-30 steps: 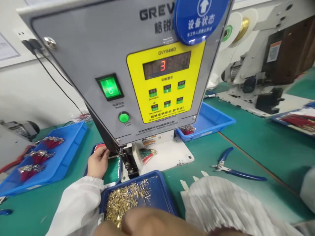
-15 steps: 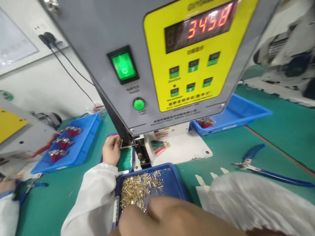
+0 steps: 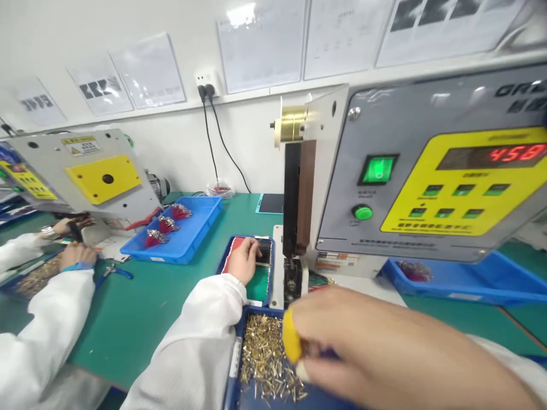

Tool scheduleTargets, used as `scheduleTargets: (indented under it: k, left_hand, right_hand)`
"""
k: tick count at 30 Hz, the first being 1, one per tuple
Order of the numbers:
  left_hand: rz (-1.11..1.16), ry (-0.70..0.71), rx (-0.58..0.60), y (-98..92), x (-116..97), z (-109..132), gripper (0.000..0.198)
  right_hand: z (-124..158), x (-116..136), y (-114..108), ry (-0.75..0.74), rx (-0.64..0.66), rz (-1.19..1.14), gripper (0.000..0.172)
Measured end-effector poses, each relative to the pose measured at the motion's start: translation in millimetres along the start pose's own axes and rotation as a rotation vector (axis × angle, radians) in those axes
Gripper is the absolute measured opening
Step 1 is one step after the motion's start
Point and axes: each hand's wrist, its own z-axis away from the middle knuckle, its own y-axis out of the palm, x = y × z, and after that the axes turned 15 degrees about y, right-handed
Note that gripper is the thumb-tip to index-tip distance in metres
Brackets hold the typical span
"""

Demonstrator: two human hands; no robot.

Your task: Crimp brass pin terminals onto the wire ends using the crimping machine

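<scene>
Right fingers: the right fingers (image 3: 337, 336) bunch closed just above the terminals, around a blurred yellow piece (image 3: 291, 336); whether it is held or worn, I can't tell.

Left fingers: the left fingers (image 3: 252, 250) curl over a dark pad (image 3: 265, 251) in a small tray (image 3: 226, 256), close beside the crimper's jaw end; I can't tell if they grip anything.

Terminals: loose brass terminals (image 3: 265, 356) lie heaped in a blue tray (image 3: 234, 364) under the right fingers, none visibly picked out.

Crimper: the crimper (image 3: 427, 188) stands just beyond, its green switch (image 3: 378, 169) lit and its red counter (image 3: 517, 154) showing 458 at least.

Around: a blue tray (image 3: 179, 253) of wire bundles (image 3: 156, 238) sits on the green surface (image 3: 128, 324). A co-worker's hands (image 3: 77, 256) work at the left.

Hidden: the right hand covers the tray's far side, and the counter's left digits are cut off.
</scene>
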Motion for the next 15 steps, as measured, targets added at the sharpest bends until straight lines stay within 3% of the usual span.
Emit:
scheduleTargets:
  k: [1,3,5,9,15]
  left_hand:
    - [0.015,0.005,0.004,-0.2,-0.3,0.6,0.024]
    - [0.045,0.019,0.012,0.1,0.4,2.1,0.021]
    - [0.068,0.033,0.016,1.0,2.5,3.3,0.018]
    - [0.049,0.059,0.019,2.2,6.9,4.4,0.016]
    - [-0.06,0.125,0.073,2.5,1.3,7.7,0.017]
  right_hand:
    - [-12.6,-1.1,-0.9,0.0,0.157,-0.057,0.012]
    - [-33.4,-18.3,5.4,0.103,0.329,-0.273,0.007]
    - [-47.1,-46.9,17.7,0.186,0.314,-0.521,0.012]
    - [-59.2,-88.2,41.8,0.376,0.111,-0.855,0.027]
    - [-66.7,-83.4,60.0,0.356,-0.249,-0.932,0.039]
